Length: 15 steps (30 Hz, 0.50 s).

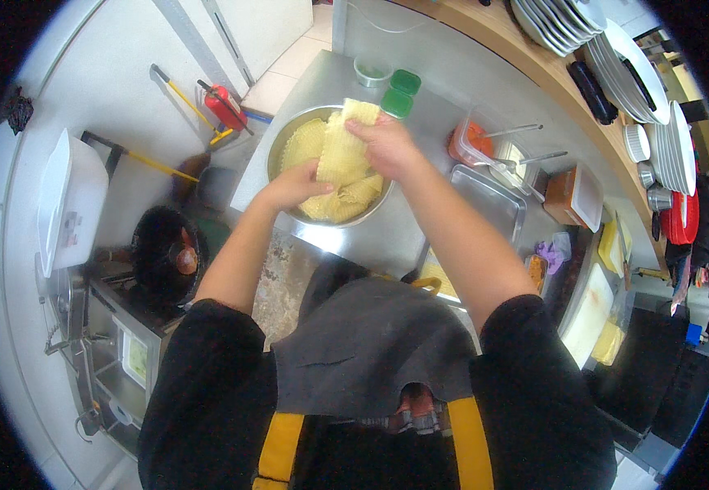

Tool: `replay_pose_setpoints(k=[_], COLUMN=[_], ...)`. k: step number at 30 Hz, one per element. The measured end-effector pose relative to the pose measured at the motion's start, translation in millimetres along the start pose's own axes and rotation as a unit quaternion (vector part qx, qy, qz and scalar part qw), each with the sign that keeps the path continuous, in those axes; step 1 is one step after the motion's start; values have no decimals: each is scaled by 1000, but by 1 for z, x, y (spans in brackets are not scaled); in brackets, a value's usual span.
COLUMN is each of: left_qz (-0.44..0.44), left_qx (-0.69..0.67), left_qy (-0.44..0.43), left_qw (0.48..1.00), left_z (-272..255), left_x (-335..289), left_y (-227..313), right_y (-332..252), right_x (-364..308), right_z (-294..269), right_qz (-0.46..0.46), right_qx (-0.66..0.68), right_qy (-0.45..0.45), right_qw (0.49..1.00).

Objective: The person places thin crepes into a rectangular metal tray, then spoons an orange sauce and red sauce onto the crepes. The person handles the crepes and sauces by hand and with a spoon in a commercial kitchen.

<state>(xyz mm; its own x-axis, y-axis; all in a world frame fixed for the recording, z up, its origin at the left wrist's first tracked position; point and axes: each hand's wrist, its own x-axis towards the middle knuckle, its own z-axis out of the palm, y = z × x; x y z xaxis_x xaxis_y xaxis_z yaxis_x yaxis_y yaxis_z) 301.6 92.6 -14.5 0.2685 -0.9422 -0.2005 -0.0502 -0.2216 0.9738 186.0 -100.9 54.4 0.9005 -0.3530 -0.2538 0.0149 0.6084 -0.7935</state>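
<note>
1. A yellow bumpy sheet is up between the fingers of both hands, over a bowl.
2. The right hand pinches the sheet near its top, with the thumb on the front.
3. The left hand is at the sheet's low end; I cannot tell if its fingers pinch or just touch.
4. Right under the fingers is the big round metal bowl, with more yellow sheets in it.
5. The bowl sits on a shiny metal table.
6. Just past the right fingers are two green tubs and a round clear tub.
7. Farther to the right of the fingers are a tub of orange food and a flat metal tray.
</note>
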Motion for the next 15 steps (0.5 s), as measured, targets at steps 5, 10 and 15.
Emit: replay_pose_setpoints(k=[5, 10, 15], left_qz=[-39, -35, -55], left_qx=[-13, -89, -81], left_qy=[24, 31, 6], left_qw=[999, 995, 995], left_z=[-1, 5, 15], left_x=[40, 43, 32], left_y=[9, 10, -4], right_y=[1, -7, -19], right_x=[-3, 3, 7], right_z=[31, 28, 14], right_qz=[-14, -41, -52], right_qx=[-156, -130, -4], right_qy=[35, 71, 88], right_qw=[987, 988, 995])
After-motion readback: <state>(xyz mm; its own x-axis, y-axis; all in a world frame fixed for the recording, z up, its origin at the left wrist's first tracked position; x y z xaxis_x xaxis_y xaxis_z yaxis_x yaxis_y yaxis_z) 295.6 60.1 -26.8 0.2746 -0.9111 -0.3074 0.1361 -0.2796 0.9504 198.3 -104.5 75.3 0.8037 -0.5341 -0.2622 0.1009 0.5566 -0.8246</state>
